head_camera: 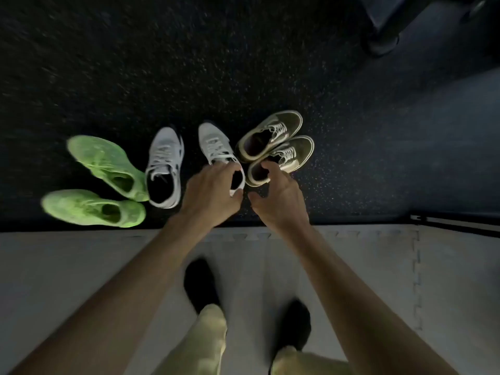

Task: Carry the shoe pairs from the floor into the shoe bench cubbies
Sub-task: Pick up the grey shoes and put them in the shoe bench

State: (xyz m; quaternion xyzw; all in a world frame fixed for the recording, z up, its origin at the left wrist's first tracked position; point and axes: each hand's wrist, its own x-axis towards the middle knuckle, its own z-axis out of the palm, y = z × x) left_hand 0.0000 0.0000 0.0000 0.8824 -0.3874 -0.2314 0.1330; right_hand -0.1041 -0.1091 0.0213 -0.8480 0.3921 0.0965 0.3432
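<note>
Left hand [213,190] fingers curled round white sneaker [216,147] heel, right hand [281,198] fingers in nearer olive sneaker [292,155], grip unclear, lime-green sneakers [105,161] leftward, all along dark floor [243,77] near edge.

A tally by kind

Two green shoes [107,165], two white shoes [165,169] and two olive shoes [270,133] are counted, six in all, making three pairs. Two hands are seen, one left hand [211,190] and one right hand [281,201]. Two feet [201,282] in black are counted, and one pale mat [67,261].
</note>
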